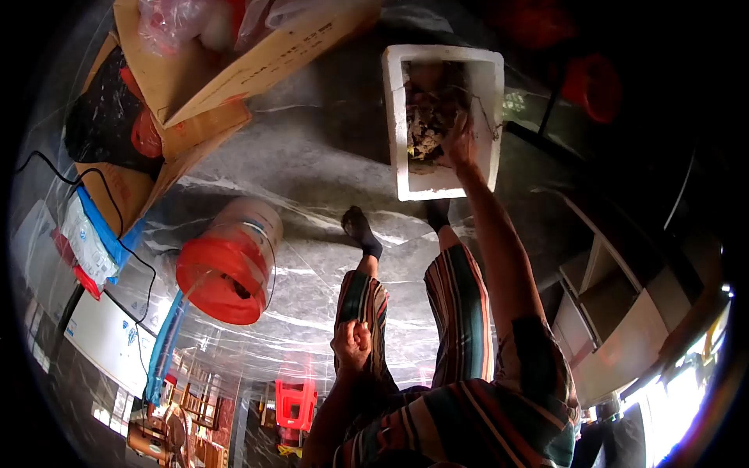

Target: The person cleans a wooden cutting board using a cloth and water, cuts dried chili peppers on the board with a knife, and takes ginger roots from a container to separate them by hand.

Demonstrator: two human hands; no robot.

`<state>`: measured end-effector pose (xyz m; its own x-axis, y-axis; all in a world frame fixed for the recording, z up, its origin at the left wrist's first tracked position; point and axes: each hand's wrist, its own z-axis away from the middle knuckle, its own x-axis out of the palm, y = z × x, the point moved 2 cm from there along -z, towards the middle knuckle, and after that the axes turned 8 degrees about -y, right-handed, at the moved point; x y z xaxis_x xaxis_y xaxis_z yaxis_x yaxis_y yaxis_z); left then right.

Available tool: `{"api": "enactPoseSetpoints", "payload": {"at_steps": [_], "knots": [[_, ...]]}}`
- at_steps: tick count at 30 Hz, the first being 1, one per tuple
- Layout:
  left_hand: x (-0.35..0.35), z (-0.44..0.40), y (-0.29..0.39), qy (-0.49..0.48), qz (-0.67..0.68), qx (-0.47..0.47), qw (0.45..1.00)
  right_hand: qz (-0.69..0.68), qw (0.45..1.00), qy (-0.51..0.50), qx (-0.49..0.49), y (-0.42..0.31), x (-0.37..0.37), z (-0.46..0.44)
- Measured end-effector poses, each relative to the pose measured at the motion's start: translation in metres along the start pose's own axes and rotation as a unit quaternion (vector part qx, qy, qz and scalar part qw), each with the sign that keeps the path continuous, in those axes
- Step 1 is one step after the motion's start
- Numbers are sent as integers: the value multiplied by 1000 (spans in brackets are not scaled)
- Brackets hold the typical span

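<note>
A white foam box (395, 125) stands on the floor in front of my feet. Dark brown clumps and a paler, crumbly clump (425, 140) fill its left and back parts; I cannot make out their kind. My right hand (462, 144) reaches into the box beside the pale clump, fingers stretched forward and thumb apart, with nothing visible in its grasp. A thin, stem-like strand (485, 117) lies near the fingers by the right wall. My left hand (353, 343) rests on my left knee, its fingers curled into a fist.
A red and white bucket (222, 269) sits to the left on the marbled floor. Beyond it is an open cardboard box (207, 129) with black and red plastic bags. A red stool (296, 403) stands lower left, cabinets (605, 292) at right. A black cord (125, 210) hangs left.
</note>
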<state>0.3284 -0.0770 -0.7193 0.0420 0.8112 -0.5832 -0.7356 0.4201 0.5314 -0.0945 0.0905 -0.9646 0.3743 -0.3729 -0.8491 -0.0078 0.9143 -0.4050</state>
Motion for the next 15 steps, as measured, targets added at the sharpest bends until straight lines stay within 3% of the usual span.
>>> {"api": "enactPoseSetpoints", "payload": {"at_steps": [2, 8, 11, 13, 14, 15], "knots": [[-14, -12, 29, 4, -21, 9, 1000, 13, 999, -32, 4, -6, 5, -15], [0, -3, 17, 26, -23, 20, 999, 134, 973, -183, 43, 5, 9, -37], [2, -7, 24, 35, -31, 26, 999, 186, 973, -140, 13, 11, 14, -37], [6, -3, 21, 44, -32, 19, 998, 169, 952, -231, 111, -1, 4, -29], [7, 0, 20, 47, -32, 16, 998, 169, 952, -231, 110, 9, 16, -19], [9, 0, 18, 24, -5, 0, 1000, 47, 989, -117, 83, 16, 27, -5]]}}
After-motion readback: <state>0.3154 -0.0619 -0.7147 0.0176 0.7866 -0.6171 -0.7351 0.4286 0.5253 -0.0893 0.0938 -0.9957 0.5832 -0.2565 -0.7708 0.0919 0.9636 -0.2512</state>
